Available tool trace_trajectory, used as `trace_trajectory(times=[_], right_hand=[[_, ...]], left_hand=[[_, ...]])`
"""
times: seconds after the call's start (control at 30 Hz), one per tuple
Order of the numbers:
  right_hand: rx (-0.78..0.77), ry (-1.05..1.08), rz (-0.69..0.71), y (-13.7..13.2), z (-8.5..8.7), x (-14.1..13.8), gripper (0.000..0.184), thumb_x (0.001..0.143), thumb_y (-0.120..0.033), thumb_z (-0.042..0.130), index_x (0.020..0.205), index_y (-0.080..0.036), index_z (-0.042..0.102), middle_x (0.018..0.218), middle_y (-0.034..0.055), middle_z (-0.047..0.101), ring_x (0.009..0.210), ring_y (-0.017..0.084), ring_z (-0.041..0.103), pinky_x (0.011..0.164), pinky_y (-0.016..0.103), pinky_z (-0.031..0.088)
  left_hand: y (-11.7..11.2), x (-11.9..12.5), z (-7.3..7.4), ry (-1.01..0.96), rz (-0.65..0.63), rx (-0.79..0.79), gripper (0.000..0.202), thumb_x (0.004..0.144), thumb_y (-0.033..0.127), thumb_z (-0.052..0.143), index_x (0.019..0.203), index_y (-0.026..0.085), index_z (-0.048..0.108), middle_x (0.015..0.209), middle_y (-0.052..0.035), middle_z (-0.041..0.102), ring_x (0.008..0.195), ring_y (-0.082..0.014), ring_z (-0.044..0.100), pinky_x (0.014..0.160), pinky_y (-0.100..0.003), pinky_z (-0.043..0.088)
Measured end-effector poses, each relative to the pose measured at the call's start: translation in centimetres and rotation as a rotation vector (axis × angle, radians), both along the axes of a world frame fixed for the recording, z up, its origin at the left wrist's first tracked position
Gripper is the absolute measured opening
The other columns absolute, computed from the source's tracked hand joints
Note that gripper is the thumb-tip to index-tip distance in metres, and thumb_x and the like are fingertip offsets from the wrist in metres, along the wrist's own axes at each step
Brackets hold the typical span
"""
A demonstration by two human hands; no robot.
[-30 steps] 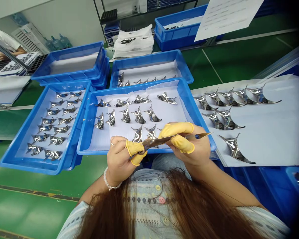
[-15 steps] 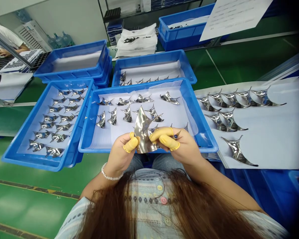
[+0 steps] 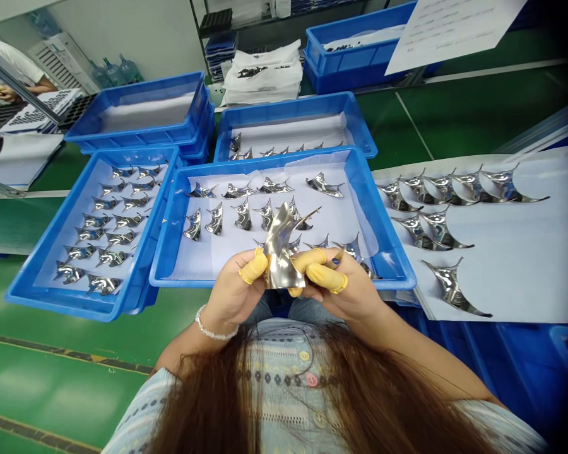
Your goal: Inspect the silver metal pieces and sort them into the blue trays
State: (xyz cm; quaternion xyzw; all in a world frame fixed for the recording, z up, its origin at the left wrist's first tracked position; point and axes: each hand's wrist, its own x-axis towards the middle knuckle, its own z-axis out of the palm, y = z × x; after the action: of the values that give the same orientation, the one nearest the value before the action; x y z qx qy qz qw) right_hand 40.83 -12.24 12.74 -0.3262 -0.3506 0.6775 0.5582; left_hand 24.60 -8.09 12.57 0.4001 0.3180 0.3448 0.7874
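Both my hands hold a curved, mirror-polished metal piece [image 3: 280, 261] upright above the front tray, with its pointed tip rising. My left hand [image 3: 234, 284] pinches its left side with yellow finger cots. My right hand [image 3: 341, 284], also wearing yellow finger cots, presses against its right side. A thin pointed tip [image 3: 339, 255] shows beside my right fingers, its tool mostly hidden. Below my hands, the blue front tray [image 3: 312, 155] holds several similar pieces on white sheeting. Part of the tray floor is hidden by my hands.
A blue tray [image 3: 132, 154] with several pieces stands left, and another [image 3: 288, 106] stands behind. A white sheet [image 3: 525, 271] at right bears several pieces. White bags [image 3: 262, 79] and a printed paper [image 3: 454, 25] lie beyond. Green floor surrounds the trays.
The metal piece has turned from nearly edge-on and low to upright, showing its broad polished face. My hands have drawn closer together around it, and the camera has shifted slightly.
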Motion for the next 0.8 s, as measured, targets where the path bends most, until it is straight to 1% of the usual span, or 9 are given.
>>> trace_trajectory(times=[0.1,0.23,0.33,0.43,0.53,0.6,0.7,0.8], right_hand=[[-0.003,-0.002,-0.005,-0.07,0.0,-0.09,0.042,0.067,-0.055,0.084,0.064,-0.016,0.07,0.05,-0.0022,0.055,0.039,0.005,0.032,0.039,0.022,0.025],[-0.008,-0.014,-0.037,-0.13,-0.16,-0.22,0.04,0.065,-0.053,0.085,0.064,-0.017,0.07,0.05,-0.0019,0.056,0.039,0.006,0.034,0.039,0.022,0.026],[-0.033,-0.034,-0.06,-0.15,-0.14,-0.24,0.04,0.063,-0.052,0.086,0.062,-0.017,0.068,0.049,-0.0023,0.056,0.038,0.005,0.032,0.038,0.021,0.025],[-0.036,-0.049,-0.058,-0.15,0.0,-0.22,0.042,0.063,-0.053,0.087,0.061,-0.017,0.066,0.047,-0.0038,0.052,0.037,0.005,0.03,0.038,0.021,0.023],[-0.017,-0.058,-0.051,-0.1,0.07,-0.2,0.042,0.066,-0.054,0.084,0.062,-0.017,0.064,0.047,-0.0044,0.05,0.038,0.005,0.029,0.038,0.021,0.022],[0.012,-0.047,-0.053,-0.03,0.02,-0.17,0.042,0.069,-0.054,0.083,0.063,-0.018,0.063,0.048,-0.005,0.049,0.038,0.005,0.028,0.038,0.021,0.021],[0.051,0.026,-0.052,0.09,-0.2,-0.1,0.041,0.073,-0.052,0.082,0.064,-0.019,0.058,0.049,-0.0065,0.046,0.038,0.005,0.025,0.039,0.021,0.019],[0.032,0.112,-0.044,0.18,-0.5,-0.1,0.041,0.076,-0.05,0.081,0.067,-0.02,0.055,0.047,-0.0096,0.04,0.037,0.004,0.021,0.041,0.02,0.018]], left_hand=[[-0.05,0.04,-0.03,0.024,0.013,0.007,0.054,0.067,0.066,0.081,0.062,0.016,0.06,0.058,0.0006,0.054,0.056,-0.0129,0.047,0.057,-0.029,0.041],[-0.15,0.12,0.14,0.032,0.038,0.057,0.054,0.065,0.065,0.082,0.059,0.016,0.06,0.057,0.0006,0.053,0.054,-0.0112,0.042,0.054,-0.027,0.036],[-0.19,0.12,0.3,0.029,0.055,0.072,0.052,0.065,0.064,0.083,0.061,0.016,0.062,0.057,0.0012,0.052,0.053,-0.0107,0.041,0.053,-0.027,0.035],[-0.25,0.02,0.42,0.012,0.041,0.079,0.05,0.067,0.062,0.083,0.063,0.016,0.063,0.056,0.0011,0.051,0.053,-0.0107,0.042,0.052,-0.026,0.035],[-0.3,-0.14,0.41,0.013,0.041,0.109,0.053,0.071,0.064,0.079,0.057,0.017,0.058,0.053,0.0018,0.047,0.05,-0.0104,0.04,0.049,-0.027,0.034],[-0.27,-0.27,0.3,0.039,0.071,0.156,0.056,0.073,0.068,0.075,0.057,0.018,0.056,0.053,0.0013,0.047,0.05,-0.0116,0.042,0.049,-0.029,0.037],[-0.18,-0.53,0.04,0.079,0.11,0.233,0.054,0.074,0.072,0.07,0.061,0.02,0.061,0.057,-0.0009,0.053,0.056,-0.0159,0.049,0.056,-0.034,0.045],[-0.25,-0.83,-0.19,0.057,0.107,0.247,0.049,0.076,0.066,0.071,0.06,0.02,0.062,0.057,-0.0012,0.053,0.06,-0.0173,0.052,0.061,-0.035,0.047]])
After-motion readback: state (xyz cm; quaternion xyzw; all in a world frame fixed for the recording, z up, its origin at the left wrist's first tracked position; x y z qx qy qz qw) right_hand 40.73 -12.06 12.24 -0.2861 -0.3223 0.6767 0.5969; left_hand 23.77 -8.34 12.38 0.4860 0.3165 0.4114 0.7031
